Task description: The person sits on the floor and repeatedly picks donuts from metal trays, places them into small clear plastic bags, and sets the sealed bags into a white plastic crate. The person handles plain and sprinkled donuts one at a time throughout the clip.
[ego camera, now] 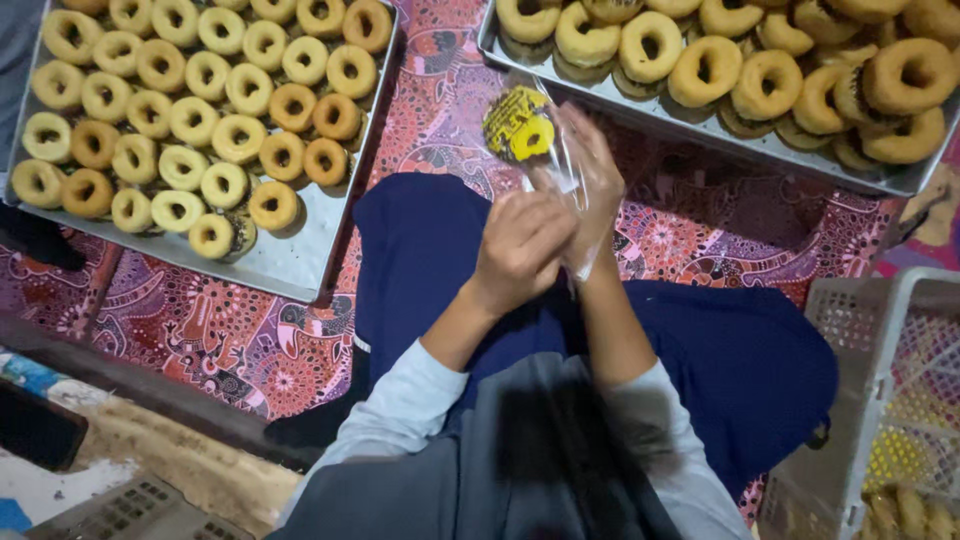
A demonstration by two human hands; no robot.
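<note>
a: what is sitting in the containers?

b: two metal trays are lying on the patterned mat. the left tray is holding small ring doughnuts in rows, pale yellow mostly, browner toward its right side. i am counting roughly thirty-five there, some cut off at the top edge. the far right tray is carrying bigger golden doughnuts piled on each other, too overlapped for me to count. a white plastic basket is standing at the near right with a few wrapped pieces showing at the bottom.

a: and the hands?

b: the right hand is gripping a clear plastic bag with one doughnut inside, above a yellow label, held up over the lap between the two trays. the left hand is curling closed around the bag's lower part, just beside the right.

a: the surface?

b: a red and purple batik-style mat is covering the floor; the person is sitting on it in dark blue cloth. at the near left a bare, gritty floor is showing.
</note>
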